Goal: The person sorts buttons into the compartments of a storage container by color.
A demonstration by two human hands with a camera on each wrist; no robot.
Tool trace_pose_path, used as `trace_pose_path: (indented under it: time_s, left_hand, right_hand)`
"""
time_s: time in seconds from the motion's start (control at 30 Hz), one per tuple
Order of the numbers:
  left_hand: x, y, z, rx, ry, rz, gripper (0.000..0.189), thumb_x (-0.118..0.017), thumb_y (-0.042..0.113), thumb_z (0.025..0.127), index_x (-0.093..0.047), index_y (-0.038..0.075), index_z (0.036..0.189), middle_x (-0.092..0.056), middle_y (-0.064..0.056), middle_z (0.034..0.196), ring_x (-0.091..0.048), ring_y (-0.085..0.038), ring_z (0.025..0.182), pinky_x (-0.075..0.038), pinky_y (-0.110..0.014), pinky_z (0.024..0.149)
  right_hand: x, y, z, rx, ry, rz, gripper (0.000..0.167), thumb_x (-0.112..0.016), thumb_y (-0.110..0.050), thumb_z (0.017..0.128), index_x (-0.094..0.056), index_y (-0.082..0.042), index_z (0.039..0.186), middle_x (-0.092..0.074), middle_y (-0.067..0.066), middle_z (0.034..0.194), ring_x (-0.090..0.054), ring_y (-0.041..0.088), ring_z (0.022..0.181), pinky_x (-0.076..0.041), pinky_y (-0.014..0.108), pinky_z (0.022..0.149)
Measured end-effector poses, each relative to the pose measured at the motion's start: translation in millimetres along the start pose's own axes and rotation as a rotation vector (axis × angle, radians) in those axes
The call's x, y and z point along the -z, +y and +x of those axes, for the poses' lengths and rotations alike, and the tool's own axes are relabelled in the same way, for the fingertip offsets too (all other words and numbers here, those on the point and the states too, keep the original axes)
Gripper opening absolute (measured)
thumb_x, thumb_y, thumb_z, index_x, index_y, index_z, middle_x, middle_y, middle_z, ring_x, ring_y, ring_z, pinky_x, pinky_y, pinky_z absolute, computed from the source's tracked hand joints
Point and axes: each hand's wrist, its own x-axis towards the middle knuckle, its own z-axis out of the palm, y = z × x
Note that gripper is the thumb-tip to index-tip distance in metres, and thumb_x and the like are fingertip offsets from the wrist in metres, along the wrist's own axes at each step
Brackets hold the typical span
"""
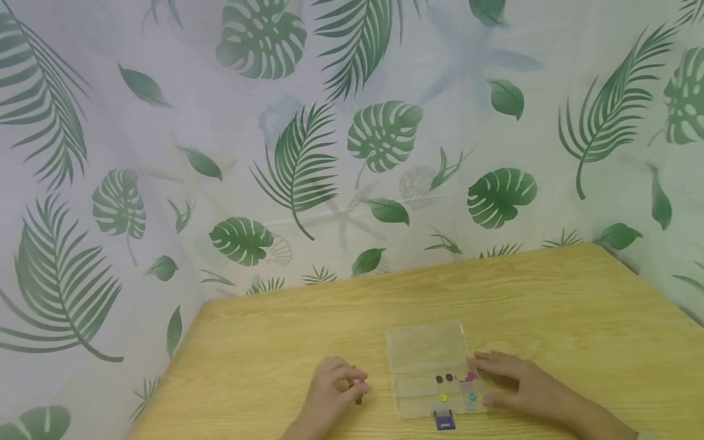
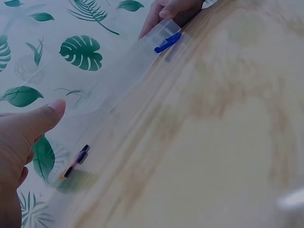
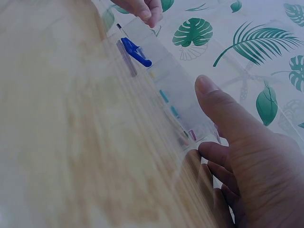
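Note:
A clear plastic compartment box [image 1: 415, 388] lies on the table with its lid folded back. Dark round pieces [image 1: 444, 378], magenta pieces [image 1: 467, 377], a yellow piece [image 1: 443, 398] and light-blue pieces [image 1: 471, 397] sit in separate compartments. Left of the box, my left hand [image 1: 330, 386] is over several small dark pieces [image 2: 76, 161]; the left wrist view shows its thumb apart from them, its other fingers mostly hidden. My right hand [image 1: 517, 382] rests at the box's right edge, thumb and fingers spread; whether it touches the box is hard to tell.
A blue latch [image 1: 444, 420] hangs from the box's front edge. The wood-grain table [image 1: 275, 330] meets a leaf-patterned cloth [image 1: 330, 153] at its back and sides.

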Motion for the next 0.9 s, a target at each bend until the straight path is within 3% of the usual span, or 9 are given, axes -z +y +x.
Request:
trace_pose_path:
  time_s: [0.17, 0.3, 0.4, 0.5, 0.73, 0.9]
  left_hand:
    - [11.2, -7.5, -5.1, 0.118, -0.107, -0.012, 0.013, -0.077, 0.024, 0.075, -0.074, 0.017, 0.085, -0.054, 0.014, 0.078, -0.041, -0.003, 0.079, -0.037, -0.02, 0.071]
    - [17.9, -11.3, -8.3, 0.175, -0.204, -0.058, 0.017, -0.075, 0.03, 0.077, -0.076, 0.018, 0.088, -0.052, 0.015, 0.08, -0.04, -0.002, 0.082, -0.038, -0.02, 0.072]
    - [22.0, -13.3, -9.9, 0.207, -0.241, -0.066, 0.018, -0.074, 0.033, 0.076, -0.075, 0.019, 0.087, -0.052, 0.015, 0.081, -0.041, -0.002, 0.083, -0.04, -0.019, 0.072]
    - [24.0, -15.0, -9.7, 0.249, -0.265, -0.063, 0.018, -0.074, 0.037, 0.076, -0.075, 0.021, 0.085, -0.053, 0.016, 0.082, -0.042, -0.002, 0.083, -0.042, -0.02, 0.073]
    - [23.6, -18.1, -10.2, 0.278, -0.303, -0.068, 0.019, -0.074, 0.038, 0.076, -0.076, 0.022, 0.086, -0.054, 0.016, 0.081, -0.042, -0.002, 0.081, -0.039, -0.02, 0.071]
    - [21.1, -19.6, -10.7, 0.236, -0.328, -0.076, 0.022, -0.072, 0.039, 0.078, -0.076, 0.022, 0.092, -0.055, 0.017, 0.079, -0.04, -0.001, 0.077, -0.037, -0.017, 0.068]
  right_hand:
    - [-0.7, 0.6, 0.0, 0.013, 0.012, 0.046, 0.057, -0.072, -0.029, 0.083, -0.052, -0.023, 0.136, -0.055, 0.014, 0.133, -0.049, 0.046, 0.116, -0.044, 0.062, 0.083]
    - [-2.1, 1.3, 0.5, 0.039, 0.041, 0.044, 0.059, -0.074, -0.026, 0.08, -0.053, -0.022, 0.135, -0.056, 0.011, 0.132, -0.051, 0.035, 0.12, -0.044, 0.062, 0.081]
    - [-3.2, 0.9, 1.7, 0.045, 0.052, 0.029, 0.059, -0.075, -0.026, 0.079, -0.054, -0.022, 0.134, -0.057, 0.008, 0.132, -0.052, 0.032, 0.119, -0.045, 0.06, 0.081]
    - [-2.4, -0.5, 1.6, 0.018, 0.04, 0.042, 0.058, -0.075, -0.027, 0.08, -0.054, -0.023, 0.134, -0.056, 0.01, 0.132, -0.052, 0.039, 0.117, -0.045, 0.061, 0.082]
    - [-2.0, -2.1, 1.8, 0.003, 0.03, 0.054, 0.057, -0.074, -0.027, 0.081, -0.054, -0.024, 0.134, -0.057, 0.011, 0.132, -0.051, 0.044, 0.115, -0.045, 0.061, 0.082]
    - [-1.1, -2.5, 1.2, -0.025, 0.022, 0.047, 0.055, -0.073, -0.03, 0.081, -0.055, -0.026, 0.133, -0.056, 0.011, 0.132, -0.051, 0.043, 0.116, -0.045, 0.06, 0.083]
